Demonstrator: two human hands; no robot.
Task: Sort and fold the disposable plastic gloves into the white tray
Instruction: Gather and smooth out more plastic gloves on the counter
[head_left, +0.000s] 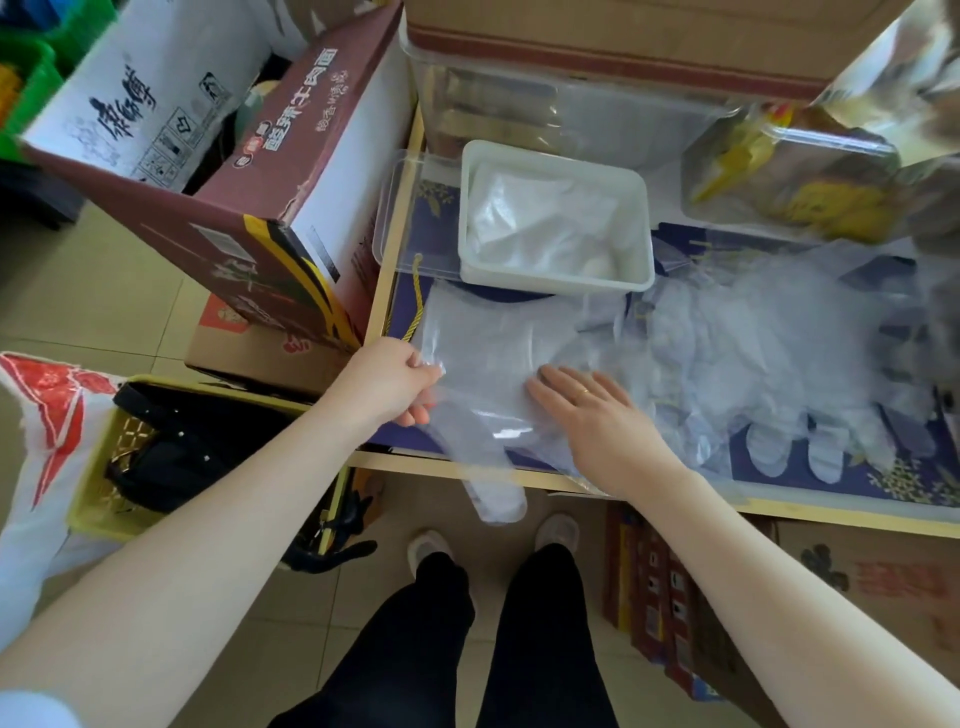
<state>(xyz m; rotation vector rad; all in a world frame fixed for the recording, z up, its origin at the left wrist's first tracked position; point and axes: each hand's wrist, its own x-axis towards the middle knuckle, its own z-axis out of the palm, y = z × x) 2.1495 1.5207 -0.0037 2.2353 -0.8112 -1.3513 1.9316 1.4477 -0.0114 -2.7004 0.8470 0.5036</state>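
A clear plastic glove (483, 353) lies flat on the blue-covered table, one finger drooping over the front edge. My left hand (387, 379) pinches its left edge. My right hand (592, 410) presses flat on the glove's right part, fingers spread. Behind the glove stands the white tray (641, 228), with folded gloves (540, 223) inside. A loose pile of gloves (769, 353) spreads over the table to the right.
A clear lid (410, 218) lies left of the tray, and a clear bin (519, 104) stands behind it. A clear container (789, 176) with yellow contents is at the back right. Cardboard boxes (249, 171) crowd the table's left side. A yellow basket (98, 467) sits on the floor.
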